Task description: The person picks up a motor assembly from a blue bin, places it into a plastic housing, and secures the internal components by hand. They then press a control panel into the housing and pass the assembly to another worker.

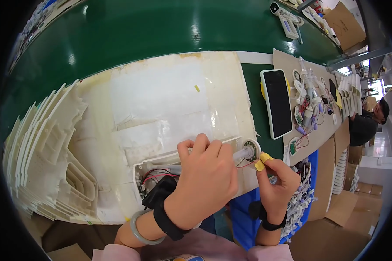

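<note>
A long white plastic housing (137,178) lies at the near edge of the work board, with red and black wires (156,175) inside its left end. My left hand (207,169) is closed over its middle, fingers bent down onto it; the fingertips are partly hidden. To the right of that hand, a translucent tube (241,154) leads to a round part with a ring of small dots (251,150). My right hand (276,185), with yellow covers (261,161) on thumb and forefinger, pinches a thin red wire (247,165) just below the round part.
Nested white plastic shells (52,165) stand at the left. A phone (276,103) lies beyond my right hand, beside cardboard with a heap of wired parts (309,98). A blue bin (244,217) of small parts is at the lower right. Another person (369,124) is at the far right.
</note>
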The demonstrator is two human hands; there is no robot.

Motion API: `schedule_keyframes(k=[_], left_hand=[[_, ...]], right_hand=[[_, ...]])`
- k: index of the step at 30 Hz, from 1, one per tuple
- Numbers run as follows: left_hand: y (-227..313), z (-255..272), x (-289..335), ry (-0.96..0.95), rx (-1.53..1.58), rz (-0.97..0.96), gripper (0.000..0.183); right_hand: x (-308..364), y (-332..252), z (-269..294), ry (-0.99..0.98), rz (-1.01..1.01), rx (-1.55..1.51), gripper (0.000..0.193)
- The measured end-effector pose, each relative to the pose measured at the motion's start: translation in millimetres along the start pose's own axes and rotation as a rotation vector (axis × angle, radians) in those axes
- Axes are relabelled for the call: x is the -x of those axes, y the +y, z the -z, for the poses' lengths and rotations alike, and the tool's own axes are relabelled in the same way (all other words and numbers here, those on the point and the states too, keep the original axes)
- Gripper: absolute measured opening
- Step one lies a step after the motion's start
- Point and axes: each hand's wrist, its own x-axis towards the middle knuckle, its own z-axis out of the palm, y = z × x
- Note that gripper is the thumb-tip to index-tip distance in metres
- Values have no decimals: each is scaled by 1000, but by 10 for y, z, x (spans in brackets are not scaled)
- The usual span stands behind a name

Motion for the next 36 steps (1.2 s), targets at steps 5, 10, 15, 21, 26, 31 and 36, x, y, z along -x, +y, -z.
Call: schedule_keyframes(k=[5,10,15,21,26,31,36], left_hand=[[-32,-9,17,-9,-26,19,8],[-4,16,-3,-46,-62,83,7],[29,35,-16,-60,-123,92,7],[8,-8,1,-107,-157,103,9],[3,23,-3,-134,-122,126,9],[14,59,-25,-151,-47,113,10],[18,33,-22,-182,-118,115,10]], right_hand=[[-70,19,-15,-55,55,38,15],[-121,50,-20,-93,121,58,14],[-162,-61,-1,-121,144,141,14],[-230,-98,-11,-181,116,136,15],[-192,-27,17,-170,144,123,15],[-146,-19,51,-135,133,105,15],[-180,-159,21,-228,64,155,17]])
